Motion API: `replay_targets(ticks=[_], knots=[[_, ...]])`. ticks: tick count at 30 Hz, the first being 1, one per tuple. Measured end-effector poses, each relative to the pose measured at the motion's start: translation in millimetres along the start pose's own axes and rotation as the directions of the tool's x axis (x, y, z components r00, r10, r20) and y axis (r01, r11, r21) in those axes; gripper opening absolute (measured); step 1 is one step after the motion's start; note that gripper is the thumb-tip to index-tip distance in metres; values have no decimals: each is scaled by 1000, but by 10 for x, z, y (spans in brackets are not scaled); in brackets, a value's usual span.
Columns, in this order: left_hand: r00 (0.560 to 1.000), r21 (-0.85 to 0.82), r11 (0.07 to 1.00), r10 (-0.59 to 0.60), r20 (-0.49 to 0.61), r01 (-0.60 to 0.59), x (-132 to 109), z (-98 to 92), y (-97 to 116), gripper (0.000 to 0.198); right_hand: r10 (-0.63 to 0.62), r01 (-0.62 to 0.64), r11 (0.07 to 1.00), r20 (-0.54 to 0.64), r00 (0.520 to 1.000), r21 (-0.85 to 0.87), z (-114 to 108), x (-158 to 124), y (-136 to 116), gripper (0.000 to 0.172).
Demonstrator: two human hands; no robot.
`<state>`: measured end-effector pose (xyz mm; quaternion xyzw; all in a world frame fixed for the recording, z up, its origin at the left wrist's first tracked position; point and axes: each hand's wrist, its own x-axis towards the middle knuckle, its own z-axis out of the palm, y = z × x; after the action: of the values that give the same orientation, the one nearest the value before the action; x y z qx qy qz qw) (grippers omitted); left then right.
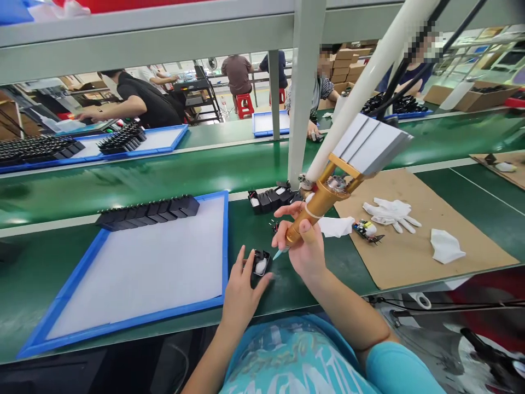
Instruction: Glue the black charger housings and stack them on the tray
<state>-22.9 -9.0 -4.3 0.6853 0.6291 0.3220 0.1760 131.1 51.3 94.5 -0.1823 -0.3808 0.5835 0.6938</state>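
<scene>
Gold-coloured metal tool, barrel type, wrapped in the fist of the right hand, fingers pressed together round the lower barrel, thumb on top; its pale tip points down-left, just beside 1 small black housing with a white insert. Housing lies on the green bench surface, pinched lightly between thumb and forefinger of the left hand, the other fingers spread flat. Tool hangs from 1 white tube running up to the right. Near, behind the hands: 1 cluster of black housings. Left: 1 blue-rimmed tray, 1 row of black housings along its far edge. Right: 1 cardboard sheet bearing white gloves, 1 folded white cloth and 1 small circuit part. Risk, as judged: the tip sits close to the left thumb, so a slip of the barrel could strike skin; the light pinch could let the housing skate on the smooth bench; pull from the tube could drag the tip off line.
</scene>
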Motion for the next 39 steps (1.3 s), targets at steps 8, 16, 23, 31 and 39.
replay_targets(ticks=[8, 16, 23, 31, 39], knots=[[998, 46, 997, -58, 20, 57, 40, 91, 135, 37, -54, 54, 998, 3, 999, 31, -20, 6, 76, 37], [998, -29, 1000, 5, -60, -7, 7, -54, 244, 33, -90, 90, 995, 5, 996, -35, 0, -3, 63, 35], [999, -6, 1000, 5, -49, -5, -3, -74, 260, 34, -109, 110, 993, 16, 994, -45, 17, -29, 65, 33], [998, 16, 999, -51, -30, 51, 8, -38, 251, 39, -80, 79, 997, 38, 996, 8, 78, -61, 89, 38], [990, -149, 986, 56, -126, -75, 84, 39, 292, 33, -65, 61, 997, 74, 995, 52, 223, -104, 108, 33]])
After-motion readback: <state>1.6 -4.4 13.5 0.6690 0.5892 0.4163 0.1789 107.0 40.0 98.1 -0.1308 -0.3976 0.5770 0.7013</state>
